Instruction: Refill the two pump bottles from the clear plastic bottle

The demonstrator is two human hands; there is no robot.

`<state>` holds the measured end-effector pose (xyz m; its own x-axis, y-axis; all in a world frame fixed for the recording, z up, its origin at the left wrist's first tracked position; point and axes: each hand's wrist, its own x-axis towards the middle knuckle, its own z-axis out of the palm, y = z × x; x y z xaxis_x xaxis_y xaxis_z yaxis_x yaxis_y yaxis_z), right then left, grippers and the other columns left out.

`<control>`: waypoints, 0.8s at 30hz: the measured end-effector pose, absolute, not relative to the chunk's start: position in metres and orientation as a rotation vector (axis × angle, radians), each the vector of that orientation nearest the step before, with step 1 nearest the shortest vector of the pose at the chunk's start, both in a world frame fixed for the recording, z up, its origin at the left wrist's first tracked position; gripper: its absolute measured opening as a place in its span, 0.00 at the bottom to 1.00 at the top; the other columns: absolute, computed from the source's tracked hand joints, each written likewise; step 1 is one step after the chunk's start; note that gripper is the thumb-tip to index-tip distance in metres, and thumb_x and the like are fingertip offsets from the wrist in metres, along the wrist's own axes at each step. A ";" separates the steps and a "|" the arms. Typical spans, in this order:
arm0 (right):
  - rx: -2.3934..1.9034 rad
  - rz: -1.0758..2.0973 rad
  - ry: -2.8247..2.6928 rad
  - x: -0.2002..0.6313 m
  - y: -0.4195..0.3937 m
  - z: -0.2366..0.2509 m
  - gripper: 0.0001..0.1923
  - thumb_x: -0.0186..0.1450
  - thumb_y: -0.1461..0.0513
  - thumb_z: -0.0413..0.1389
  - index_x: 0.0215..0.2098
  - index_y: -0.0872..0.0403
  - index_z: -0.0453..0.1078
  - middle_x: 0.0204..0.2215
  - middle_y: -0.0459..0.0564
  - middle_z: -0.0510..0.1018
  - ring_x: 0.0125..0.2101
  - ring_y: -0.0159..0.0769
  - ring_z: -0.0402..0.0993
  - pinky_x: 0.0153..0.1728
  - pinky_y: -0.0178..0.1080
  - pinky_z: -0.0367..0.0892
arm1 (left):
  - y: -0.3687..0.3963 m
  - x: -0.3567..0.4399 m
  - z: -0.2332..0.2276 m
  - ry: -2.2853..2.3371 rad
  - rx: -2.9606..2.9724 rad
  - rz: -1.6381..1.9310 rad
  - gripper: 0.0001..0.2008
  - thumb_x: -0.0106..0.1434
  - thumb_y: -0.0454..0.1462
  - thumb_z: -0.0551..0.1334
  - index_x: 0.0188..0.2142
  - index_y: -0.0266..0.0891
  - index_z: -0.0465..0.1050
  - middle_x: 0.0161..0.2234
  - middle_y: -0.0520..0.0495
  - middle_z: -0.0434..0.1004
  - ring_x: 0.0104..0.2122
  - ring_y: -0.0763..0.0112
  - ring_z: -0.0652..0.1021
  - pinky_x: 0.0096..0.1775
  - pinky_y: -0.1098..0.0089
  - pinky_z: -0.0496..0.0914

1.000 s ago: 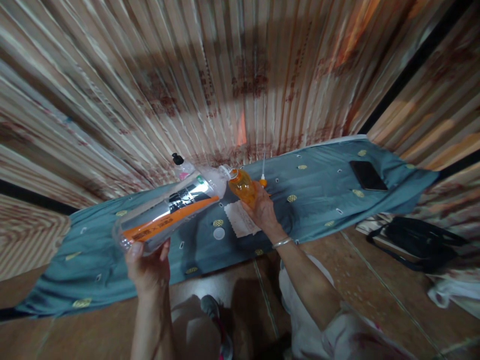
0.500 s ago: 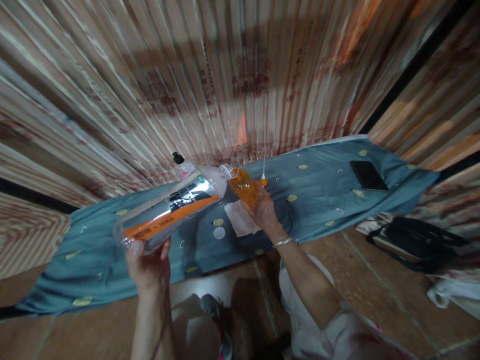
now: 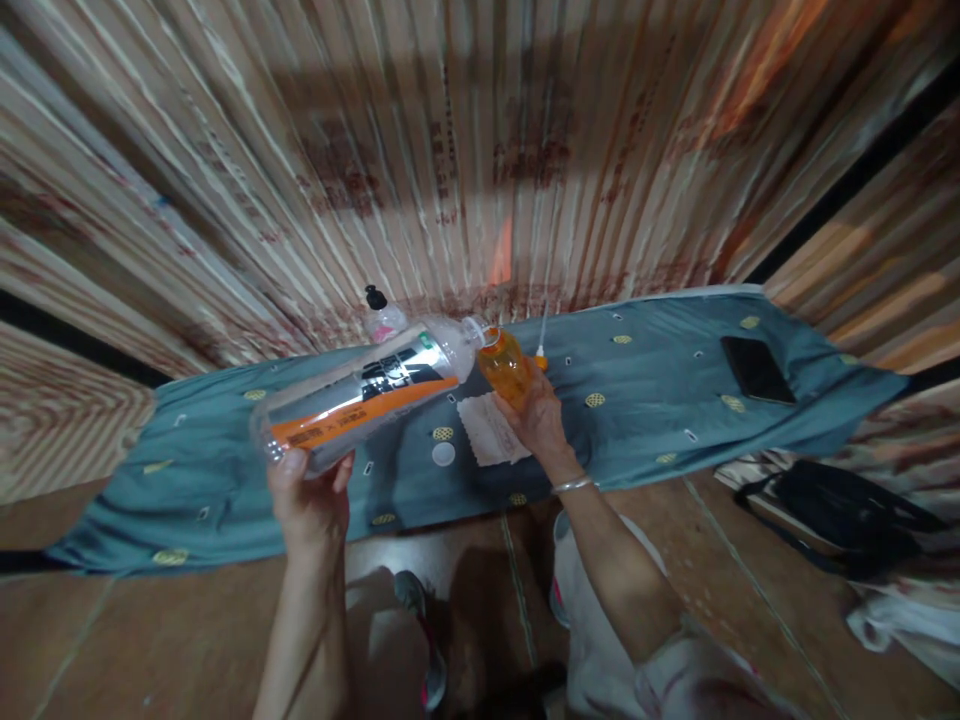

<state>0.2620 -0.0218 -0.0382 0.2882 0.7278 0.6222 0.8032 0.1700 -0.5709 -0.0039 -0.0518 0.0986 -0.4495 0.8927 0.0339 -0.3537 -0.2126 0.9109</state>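
My left hand [image 3: 309,497] grips the base of a large clear plastic bottle [image 3: 367,394] with a silver and orange label, tipped almost flat. Its open neck meets the mouth of a small bottle of orange liquid [image 3: 506,366], which my right hand [image 3: 541,425] holds tilted above the blue cloth-covered table [image 3: 660,400]. A silver bangle is on my right wrist. Under the bottles lie a white cloth square [image 3: 487,442] and a round white cap [image 3: 443,453].
A small bottle with a black cap [image 3: 382,315] stands at the table's back edge by the striped curtain. A dark phone [image 3: 756,368] lies at the table's right end. A black bag [image 3: 840,505] sits on the floor at right.
Both hands and the two bottles keep the same pose. The view has shifted slightly, so everything sits a little further right and up.
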 end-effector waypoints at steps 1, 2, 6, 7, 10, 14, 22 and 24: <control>-1.574 -0.089 -1.457 0.263 -0.022 -0.039 0.43 0.66 0.52 0.62 0.71 0.55 0.48 0.60 0.64 0.73 0.61 0.54 0.72 0.60 0.60 0.72 | -0.052 -0.003 0.098 1.131 0.724 1.796 0.18 0.38 0.44 0.70 0.30 0.42 0.72 0.27 0.53 0.74 0.21 0.75 0.71 0.16 0.78 0.57; -1.586 -0.085 -1.462 0.264 -0.022 -0.039 0.44 0.66 0.51 0.63 0.71 0.56 0.48 0.60 0.66 0.73 0.61 0.55 0.72 0.59 0.60 0.72 | -0.052 -0.003 0.098 1.129 0.722 1.792 0.19 0.38 0.45 0.71 0.30 0.42 0.73 0.27 0.53 0.74 0.21 0.75 0.71 0.16 0.78 0.57; -1.646 -0.067 -1.452 0.266 -0.022 -0.040 0.47 0.64 0.48 0.64 0.70 0.60 0.48 0.61 0.71 0.71 0.61 0.58 0.72 0.58 0.61 0.72 | -0.053 -0.002 0.097 1.071 0.734 1.786 0.21 0.38 0.44 0.72 0.34 0.44 0.75 0.29 0.53 0.75 0.21 0.75 0.71 0.15 0.77 0.54; -1.650 -0.053 -1.452 0.267 -0.022 -0.040 0.47 0.64 0.48 0.64 0.70 0.60 0.48 0.62 0.71 0.70 0.61 0.58 0.71 0.59 0.61 0.71 | -0.053 -0.002 0.096 1.046 0.734 1.790 0.21 0.38 0.44 0.73 0.34 0.44 0.75 0.30 0.53 0.75 0.20 0.76 0.70 0.15 0.77 0.53; -1.635 -0.020 -1.474 0.270 -0.024 -0.038 0.46 0.64 0.49 0.63 0.70 0.58 0.49 0.62 0.69 0.70 0.61 0.56 0.71 0.59 0.59 0.71 | -0.052 -0.002 0.093 1.018 0.729 1.789 0.23 0.39 0.46 0.73 0.35 0.44 0.75 0.32 0.51 0.76 0.21 0.75 0.71 0.15 0.75 0.53; -1.661 -0.035 -1.495 0.274 -0.028 -0.034 0.46 0.63 0.50 0.63 0.70 0.58 0.49 0.60 0.68 0.73 0.57 0.57 0.75 0.55 0.61 0.74 | -0.051 -0.001 0.090 0.999 0.744 1.785 0.29 0.39 0.48 0.74 0.41 0.43 0.75 0.30 0.50 0.75 0.20 0.74 0.71 0.15 0.74 0.51; -1.624 -0.025 -1.528 0.278 -0.032 -0.032 0.41 0.63 0.56 0.59 0.69 0.58 0.48 0.60 0.67 0.73 0.59 0.57 0.73 0.56 0.63 0.73 | -0.050 0.004 0.094 0.980 0.771 1.773 0.29 0.42 0.46 0.71 0.45 0.44 0.74 0.25 0.53 0.72 0.16 0.75 0.68 0.15 0.73 0.45; -1.624 -0.038 -1.528 0.279 -0.031 -0.033 0.41 0.63 0.56 0.59 0.69 0.59 0.48 0.60 0.68 0.72 0.60 0.57 0.73 0.56 0.63 0.73 | -0.050 0.004 0.094 0.964 0.784 1.775 0.28 0.42 0.45 0.70 0.45 0.43 0.75 0.24 0.52 0.71 0.15 0.74 0.67 0.14 0.73 0.45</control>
<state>0.2791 -0.0315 -0.0332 0.2428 0.7910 0.5616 0.8177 0.1446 -0.5572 0.0043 -0.0495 0.0941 -0.3572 0.9292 0.0948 -0.4265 -0.2526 0.8685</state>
